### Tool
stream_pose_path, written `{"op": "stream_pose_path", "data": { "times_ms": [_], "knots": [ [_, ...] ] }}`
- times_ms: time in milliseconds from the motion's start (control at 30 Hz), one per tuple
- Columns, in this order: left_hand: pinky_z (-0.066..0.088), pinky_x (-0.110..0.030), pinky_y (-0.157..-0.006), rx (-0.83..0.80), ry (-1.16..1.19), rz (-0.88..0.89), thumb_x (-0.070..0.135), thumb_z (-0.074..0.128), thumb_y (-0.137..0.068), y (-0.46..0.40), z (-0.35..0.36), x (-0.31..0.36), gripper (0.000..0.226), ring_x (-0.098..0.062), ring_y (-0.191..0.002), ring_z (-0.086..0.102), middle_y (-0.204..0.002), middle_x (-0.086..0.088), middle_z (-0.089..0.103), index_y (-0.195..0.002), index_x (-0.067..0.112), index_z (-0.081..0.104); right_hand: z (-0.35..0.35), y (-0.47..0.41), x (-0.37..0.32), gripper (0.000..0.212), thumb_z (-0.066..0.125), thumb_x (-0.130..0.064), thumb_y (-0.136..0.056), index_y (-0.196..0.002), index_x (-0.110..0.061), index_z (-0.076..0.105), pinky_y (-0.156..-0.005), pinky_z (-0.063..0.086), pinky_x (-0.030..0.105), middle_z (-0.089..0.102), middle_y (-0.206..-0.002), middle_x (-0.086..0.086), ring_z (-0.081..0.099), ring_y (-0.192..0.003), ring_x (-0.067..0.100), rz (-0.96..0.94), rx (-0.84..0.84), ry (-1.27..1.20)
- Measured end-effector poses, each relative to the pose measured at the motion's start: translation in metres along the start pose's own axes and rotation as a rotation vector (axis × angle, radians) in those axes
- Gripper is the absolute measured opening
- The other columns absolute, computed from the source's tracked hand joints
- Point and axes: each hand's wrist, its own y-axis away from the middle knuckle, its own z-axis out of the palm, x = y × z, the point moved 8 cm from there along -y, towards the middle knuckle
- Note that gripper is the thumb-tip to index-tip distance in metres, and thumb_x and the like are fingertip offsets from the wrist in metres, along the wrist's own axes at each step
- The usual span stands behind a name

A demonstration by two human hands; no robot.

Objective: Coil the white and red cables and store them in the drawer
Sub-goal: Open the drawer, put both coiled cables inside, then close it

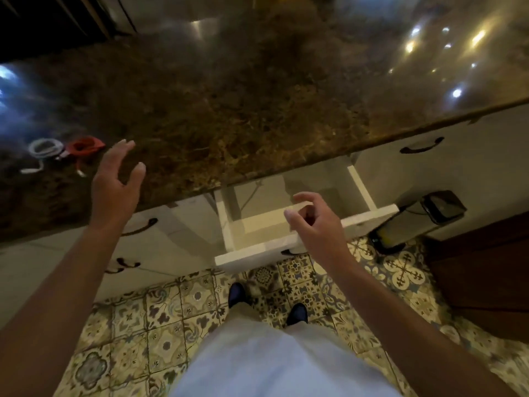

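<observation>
Now I see both cables, white point(45, 149) and red point(85, 146), coiled left of my empty, spread left hand point(116, 183); right hand point(317, 224), loosely curled and empty, hovers over the pulled-out drawer point(257, 247), contents unclear.

Drawer point(259, 224) open, interior free; bare countertop point(229, 110) between left hand point(116, 181) and cables point(64, 151)

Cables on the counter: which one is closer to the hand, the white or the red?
The red cable. It lies coiled just beside the left hand, while the white cable sits farther away, on the red one's other side.
</observation>
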Motion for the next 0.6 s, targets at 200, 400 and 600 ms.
{"op": "stream_pose_path", "data": {
  "times_ms": [200, 400, 600],
  "knots": [
    [0.028, -0.050, -0.125, 0.075, -0.203, -0.100, 0.035, 0.062, -0.104, 0.003, -0.063, -0.077, 0.039, -0.023, -0.155, 0.031, -0.168, 0.002, 0.033, -0.142, 0.028, 0.061, 0.097, -0.037, -0.045, 0.051, 0.071, -0.034, -0.097, -0.142, -0.022, 0.052, -0.071, 0.056, 0.017, 0.069, -0.099, -0.006, 0.068, -0.084, 0.002, -0.114, -0.189, 0.123],
    [0.021, -0.034, -0.122, 0.154, -0.292, -0.163, 0.033, 0.064, -0.103, -0.012, -0.134, -0.143, 0.041, -0.029, -0.153, 0.031, -0.168, -0.006, 0.034, -0.142, 0.020, 0.062, 0.207, -0.083, -0.099, 0.051, 0.071, -0.037, -0.096, -0.141, -0.022, 0.053, -0.073, 0.055, 0.018, 0.070, -0.107, -0.008, 0.069, -0.091, 0.007, -0.228, -0.239, 0.237],
    [0.044, -0.037, -0.109, 0.114, -0.215, -0.316, 0.047, 0.055, -0.105, -0.055, -0.186, -0.221, 0.055, -0.026, -0.123, 0.061, -0.160, -0.008, 0.037, -0.155, 0.027, 0.043, 0.315, -0.125, -0.127, 0.057, 0.063, -0.055, -0.097, -0.140, -0.018, 0.057, -0.080, 0.061, 0.029, 0.071, -0.104, -0.008, 0.070, -0.089, 0.009, -0.126, -0.320, 0.380]
  ]
}}
